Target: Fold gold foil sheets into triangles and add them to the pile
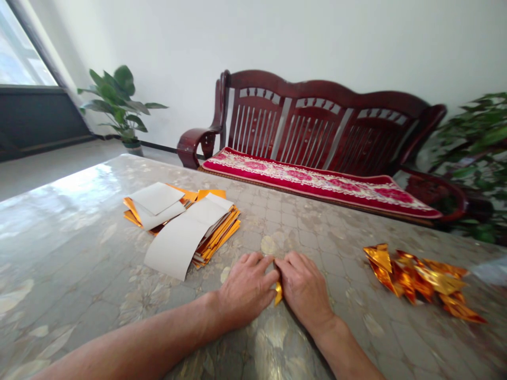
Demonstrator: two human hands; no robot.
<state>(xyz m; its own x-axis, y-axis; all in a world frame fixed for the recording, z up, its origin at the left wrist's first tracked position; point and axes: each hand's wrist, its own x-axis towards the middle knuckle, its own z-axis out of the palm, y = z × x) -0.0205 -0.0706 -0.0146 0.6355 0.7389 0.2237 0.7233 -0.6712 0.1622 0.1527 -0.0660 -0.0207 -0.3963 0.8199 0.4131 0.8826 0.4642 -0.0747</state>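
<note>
Between my two hands, at the middle of the near table, is a small piece of shiny gold paper, mostly covered by fingers. My left hand is closed on its left side, fingertips pressed down at the paper. From the right, my right hand has its curled fingers closed on the same piece. To the left lies a stack of paper sheets, white on the upper faces with gold showing at the edges. Several folded gold paper pieces lie in a loose pile to the right.
A patterned cover lies over the table. Beyond its far edge stands a dark red wooden bench with a red floral cushion. Potted plants stand at the back left and right. Clear plastic sits at the right edge.
</note>
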